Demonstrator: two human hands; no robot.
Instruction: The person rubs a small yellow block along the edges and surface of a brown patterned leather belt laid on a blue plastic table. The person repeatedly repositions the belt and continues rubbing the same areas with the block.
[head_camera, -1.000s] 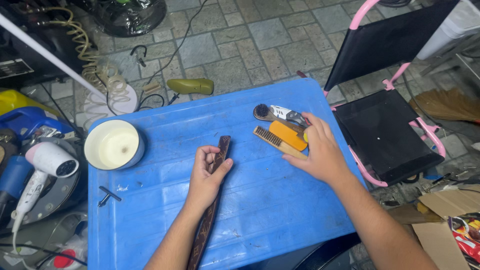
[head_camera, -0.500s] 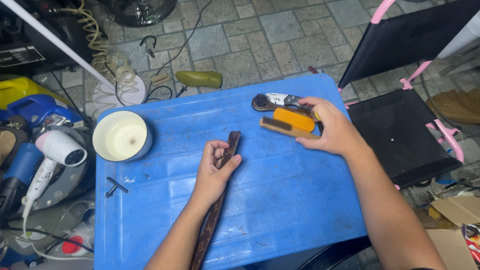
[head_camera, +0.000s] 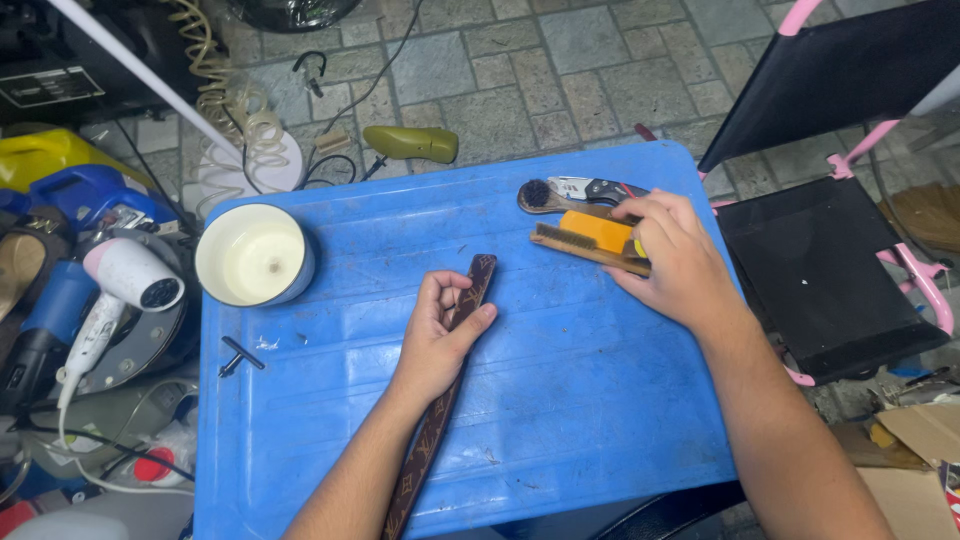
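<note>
Where tub (head_camera: 254, 255) sits: cream inside.

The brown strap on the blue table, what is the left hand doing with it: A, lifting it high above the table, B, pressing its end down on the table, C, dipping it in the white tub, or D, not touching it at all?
B: the left hand lies over the end of the brown strap, which lies flat on the blue table, far from the white tub.

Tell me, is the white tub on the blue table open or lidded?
Open: the white tub has no lid, and its pale inside shows.
</note>
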